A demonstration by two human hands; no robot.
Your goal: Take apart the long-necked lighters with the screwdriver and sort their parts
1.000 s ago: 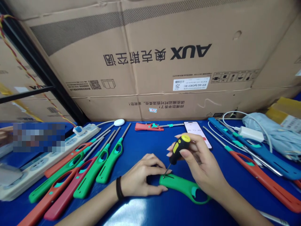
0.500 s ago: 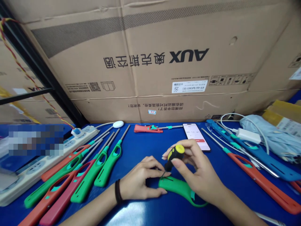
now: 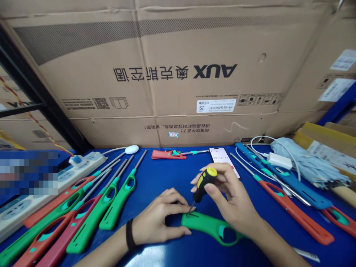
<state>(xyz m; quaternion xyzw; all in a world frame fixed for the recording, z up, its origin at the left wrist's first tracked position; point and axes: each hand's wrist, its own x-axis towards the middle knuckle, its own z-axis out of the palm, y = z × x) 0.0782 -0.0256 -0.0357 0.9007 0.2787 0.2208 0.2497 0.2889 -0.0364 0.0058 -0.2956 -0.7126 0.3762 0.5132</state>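
Observation:
A green lighter handle (image 3: 207, 227) lies on the blue table near the front. My left hand (image 3: 158, 218) is closed around its left end and pins it down. My right hand (image 3: 230, 200) is closed on a small black and yellow screwdriver (image 3: 204, 182), held tilted. The screwdriver's tip touches the top of the green handle near its left end, just beside my left fingers.
Several long green, red and orange lighters (image 3: 83, 207) lie in a row at the left beside a white power strip (image 3: 33, 196). A phone (image 3: 221, 157), a red lighter part (image 3: 167, 154), blue and orange lighters (image 3: 289, 196), a charger (image 3: 278, 160) and a large cardboard box (image 3: 178, 74) stand behind.
The view has shifted, so everything sits a little further left in the picture. Both hands keep their grip; the screwdriver stays on the green handle.

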